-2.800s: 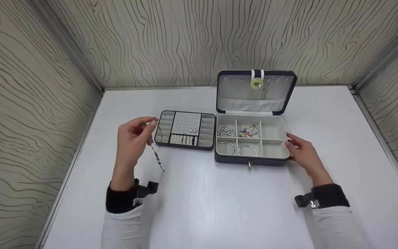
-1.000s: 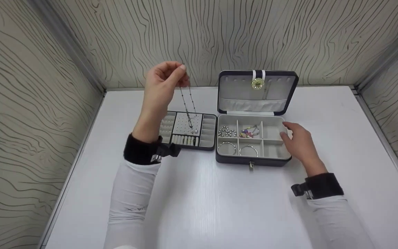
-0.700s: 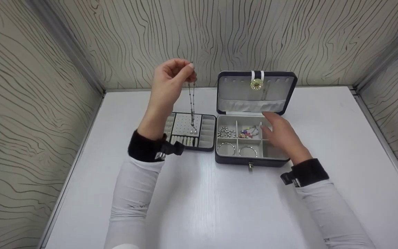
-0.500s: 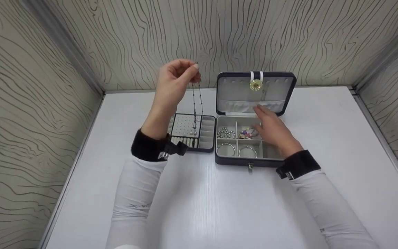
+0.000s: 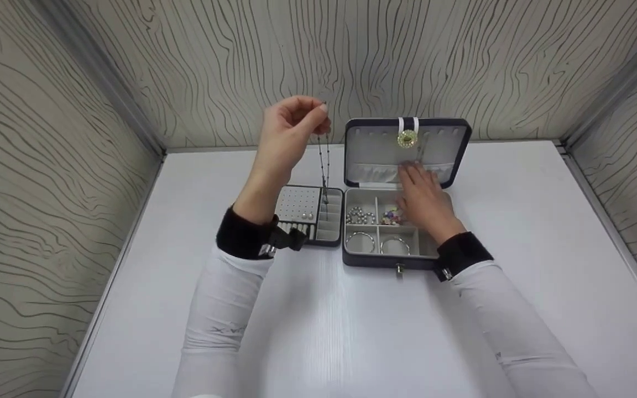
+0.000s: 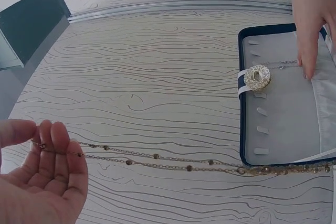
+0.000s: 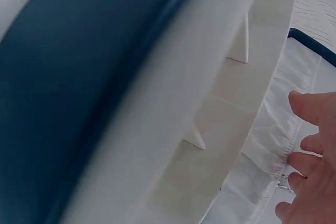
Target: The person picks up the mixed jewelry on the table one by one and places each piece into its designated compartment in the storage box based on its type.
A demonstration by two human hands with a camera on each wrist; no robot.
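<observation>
My left hand pinches a beaded chain necklace by its top between thumb and fingers. The doubled necklace hangs over the right side of the jewelry tray. My right hand reaches over the jewelry box, fingers extended at the gathered pocket in its raised lid. Whether those fingertips press the cloth is hard to tell. In the left wrist view a second thin chain hangs inside the lid, its lower end by the right fingers. The forearm and hand hide the box's right compartments.
The box holds a grey bead strand, colorful beads and two bangles. Earrings sit on the tray's perforated panel. A round gold clasp hangs from the lid's strap. Patterned walls enclose the white table.
My left hand has lifted the necklace from beside the tray and carried it up and right. My right hand has left the box's right side and moved left to the lid pocket.
</observation>
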